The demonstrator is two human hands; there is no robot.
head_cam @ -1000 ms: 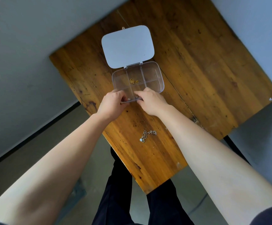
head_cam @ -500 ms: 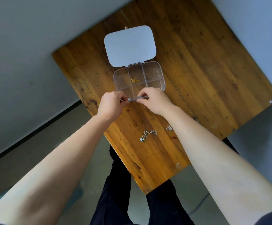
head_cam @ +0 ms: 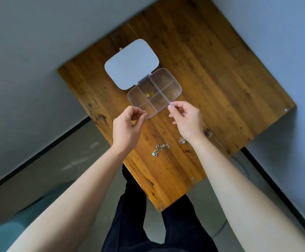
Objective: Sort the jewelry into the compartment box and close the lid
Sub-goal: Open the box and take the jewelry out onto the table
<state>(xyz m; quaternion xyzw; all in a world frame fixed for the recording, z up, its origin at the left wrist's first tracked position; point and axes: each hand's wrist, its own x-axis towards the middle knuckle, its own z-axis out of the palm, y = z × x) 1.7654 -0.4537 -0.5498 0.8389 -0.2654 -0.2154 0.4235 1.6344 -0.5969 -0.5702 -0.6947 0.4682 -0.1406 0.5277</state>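
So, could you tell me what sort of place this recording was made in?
Probably a plain indoor room, not a workshop: a worn wooden table stands by bare pale walls, over a grey floor with a dark baseboard. Nothing shows more.

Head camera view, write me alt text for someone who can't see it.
Two bare hands hover over a wooden table; the right hand pinches a small silvery piece at the edge of an open clear compartment box, while the left hand is pinched beside it. Gold pieces sit in one compartment; a silver chain and small charm lie on the table.
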